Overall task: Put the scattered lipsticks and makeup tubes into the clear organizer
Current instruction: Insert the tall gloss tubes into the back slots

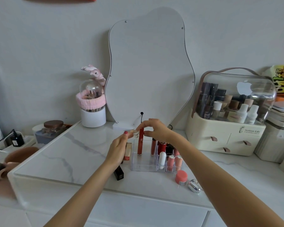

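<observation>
White marble-patterned vanity top [59, 154] against a pale wall, with a wavy-edged mirror [151, 71] standing at the far centre. Clear organizer [144, 163], centre of the surface: left compartment holds one tall red lip-gloss tube [140, 143], upright, its base inside the organizer; right-hand compartments hold further upright items, among them an orange-red tube [153, 145], a white lipstick [162, 158] and two pink gloss tubes [174, 162]. Right hand [156, 130], above the organizer: fingertips pinch the cap end of the tall red tube. Left hand [120, 149], just left of the organizer: thumb and fingers pinch a small pale object [135, 132] close to the red tube's top; what it is cannot be told. Items outside the organizer: a rose-gold lipstick [127, 151] beside its left wall, partly hidden behind the left hand; a black lipstick [118, 173] lying near the left wrist; a pink jar [181, 177] and a silver oval case [194, 185] at the near right. Far left: a white brush holder [93, 116] with a pink band and glass dome. Far right: a cream cosmetics case [226, 136] with a clear domed lid and small drawers.
</observation>
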